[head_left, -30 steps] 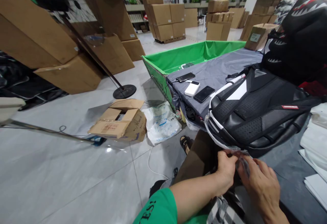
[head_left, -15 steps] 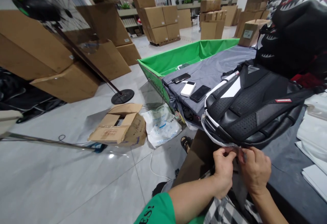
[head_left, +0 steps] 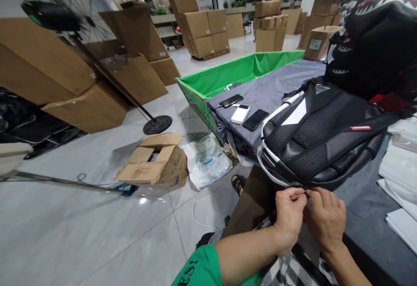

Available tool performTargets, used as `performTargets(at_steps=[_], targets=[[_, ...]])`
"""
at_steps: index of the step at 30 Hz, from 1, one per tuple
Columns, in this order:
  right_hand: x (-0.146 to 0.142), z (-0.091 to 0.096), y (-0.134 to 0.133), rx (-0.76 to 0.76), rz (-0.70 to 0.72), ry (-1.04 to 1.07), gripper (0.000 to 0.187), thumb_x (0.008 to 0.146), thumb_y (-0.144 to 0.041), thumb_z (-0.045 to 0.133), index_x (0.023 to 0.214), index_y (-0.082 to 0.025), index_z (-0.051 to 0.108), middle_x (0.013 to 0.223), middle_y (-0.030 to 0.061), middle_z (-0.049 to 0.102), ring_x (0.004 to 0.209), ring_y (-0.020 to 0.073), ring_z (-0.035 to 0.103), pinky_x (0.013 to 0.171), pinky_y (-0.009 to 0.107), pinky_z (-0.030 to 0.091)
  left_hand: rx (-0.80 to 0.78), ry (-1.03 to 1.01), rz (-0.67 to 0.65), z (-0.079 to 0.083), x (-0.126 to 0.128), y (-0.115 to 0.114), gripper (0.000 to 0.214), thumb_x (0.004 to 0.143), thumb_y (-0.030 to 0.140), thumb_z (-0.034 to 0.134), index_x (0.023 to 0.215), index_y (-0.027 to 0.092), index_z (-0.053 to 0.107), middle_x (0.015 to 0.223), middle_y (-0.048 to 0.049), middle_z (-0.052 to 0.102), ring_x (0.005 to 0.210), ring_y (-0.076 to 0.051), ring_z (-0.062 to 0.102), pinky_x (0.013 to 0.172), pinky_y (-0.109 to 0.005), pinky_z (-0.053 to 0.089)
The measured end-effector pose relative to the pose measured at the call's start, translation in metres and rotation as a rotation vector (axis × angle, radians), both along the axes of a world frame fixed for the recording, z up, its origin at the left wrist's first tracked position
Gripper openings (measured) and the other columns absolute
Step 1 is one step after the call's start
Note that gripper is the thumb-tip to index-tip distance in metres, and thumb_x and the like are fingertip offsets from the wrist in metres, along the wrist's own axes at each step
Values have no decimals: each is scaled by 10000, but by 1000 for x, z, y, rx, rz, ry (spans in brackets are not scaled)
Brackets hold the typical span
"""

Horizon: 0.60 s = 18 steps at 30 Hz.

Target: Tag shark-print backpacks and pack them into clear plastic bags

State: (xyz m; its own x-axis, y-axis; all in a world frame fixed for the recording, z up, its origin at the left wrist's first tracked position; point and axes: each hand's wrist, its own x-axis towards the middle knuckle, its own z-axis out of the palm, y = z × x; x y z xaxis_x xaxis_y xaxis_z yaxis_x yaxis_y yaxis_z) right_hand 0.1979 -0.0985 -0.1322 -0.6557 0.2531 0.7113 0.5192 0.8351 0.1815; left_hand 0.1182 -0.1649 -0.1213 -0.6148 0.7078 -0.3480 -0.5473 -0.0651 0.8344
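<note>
A black backpack [head_left: 312, 134] with padded straps and white edging lies on the grey cloth of the table, its back panel facing up. Thin clear plastic [head_left: 272, 176] runs along its near left edge. Just below that edge my left hand [head_left: 289, 214] and my right hand [head_left: 325, 216] meet with fingertips pinched together. What lies between the fingertips is mostly covered by the fingers; the plastic edge leads into them.
Two dark phones [head_left: 256, 120] and a white power bank [head_left: 240, 114] lie left of the backpack. Black shark-mouth bags [head_left: 374, 38] are piled behind it, white sheets [head_left: 399, 155] at right. An opened carton [head_left: 153, 160], a white bag [head_left: 208, 160] and a fan base [head_left: 157, 124] are on the floor.
My hands have drawn closer together at the backpack's near edge, the left one shifting slightly right. Less plastic shows between the fingers. The backpack stays in place.
</note>
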Motion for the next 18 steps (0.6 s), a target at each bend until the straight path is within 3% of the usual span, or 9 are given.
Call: performTargets(at_steps=[5,8,10,13,18], targets=[[0,-1,2,-127,-7,136,125,1017,-243,553,900,-210,582,848,50,673,795,208,577,718,332,365,55,110,122,-13,1,-16,249,771,301,721,973,165,776,1007,-97,780,985,-242,689,951,-345,515],[0,-1,1,-246,-2,190,191,1027,-306,533,877,-212,606,824,51,659,789,220,576,701,331,360,106,134,27,-30,6,-10,287,870,391,646,1006,167,764,1030,-90,770,986,-232,667,940,-332,503],[1,-1,1,-320,7,216,236,1027,-351,524,862,-215,625,806,49,663,778,224,581,697,334,357,115,97,-20,-39,8,-1,323,879,447,629,912,155,763,936,-81,762,905,-224,649,896,-331,501],[4,-1,3,-471,37,258,310,1017,-430,518,825,-224,648,776,37,683,748,218,606,690,331,371,99,23,-82,-44,3,12,280,757,429,754,760,149,744,788,-54,721,784,-201,603,835,-334,491],[8,2,7,-721,10,308,473,964,-625,503,775,-231,682,757,37,719,710,219,654,712,339,405,226,-204,-75,-34,-6,14,250,607,299,867,787,155,772,789,-28,726,798,-179,610,823,-294,465]])
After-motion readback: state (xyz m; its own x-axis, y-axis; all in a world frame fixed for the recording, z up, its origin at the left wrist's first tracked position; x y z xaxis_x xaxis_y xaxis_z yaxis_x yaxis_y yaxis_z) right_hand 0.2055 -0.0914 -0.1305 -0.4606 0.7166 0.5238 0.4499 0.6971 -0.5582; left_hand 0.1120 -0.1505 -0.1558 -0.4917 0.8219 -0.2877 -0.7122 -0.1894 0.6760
